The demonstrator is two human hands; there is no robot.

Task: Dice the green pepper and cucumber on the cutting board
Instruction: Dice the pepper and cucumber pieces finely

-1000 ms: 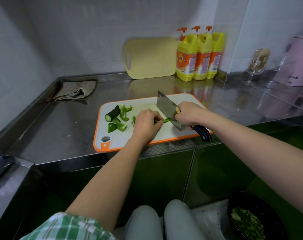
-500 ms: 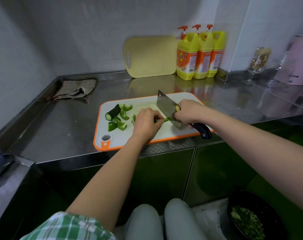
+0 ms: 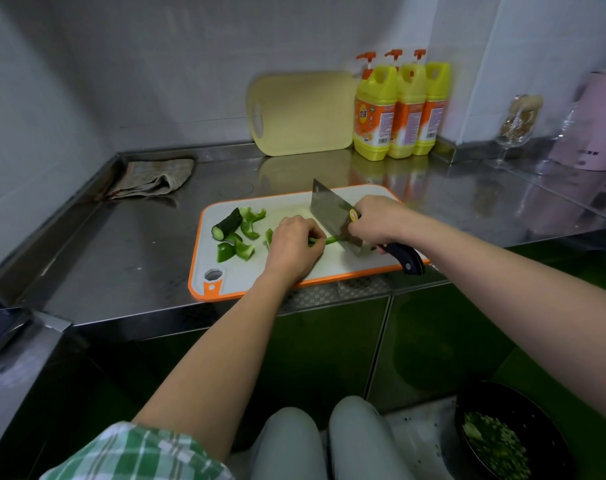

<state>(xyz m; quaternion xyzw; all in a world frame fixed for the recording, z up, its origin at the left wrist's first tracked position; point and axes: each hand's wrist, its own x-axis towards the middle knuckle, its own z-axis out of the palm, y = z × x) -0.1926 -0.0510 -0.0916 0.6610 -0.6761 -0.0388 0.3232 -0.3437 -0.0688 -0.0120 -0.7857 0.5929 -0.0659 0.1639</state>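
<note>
Three bottles (image 3: 376, 112), two boards (image 3: 232, 275), one cleaver (image 3: 331, 213)

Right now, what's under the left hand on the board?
A green pepper strip sticks out from under the left hand toward the cleaver. How much more lies beneath is covered by the hand.

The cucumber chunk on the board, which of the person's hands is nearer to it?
Left. The left hand lies just right of the cucumber chunk, pinning a green pepper strip. The right hand is farther right, gripping the cleaver.
</note>
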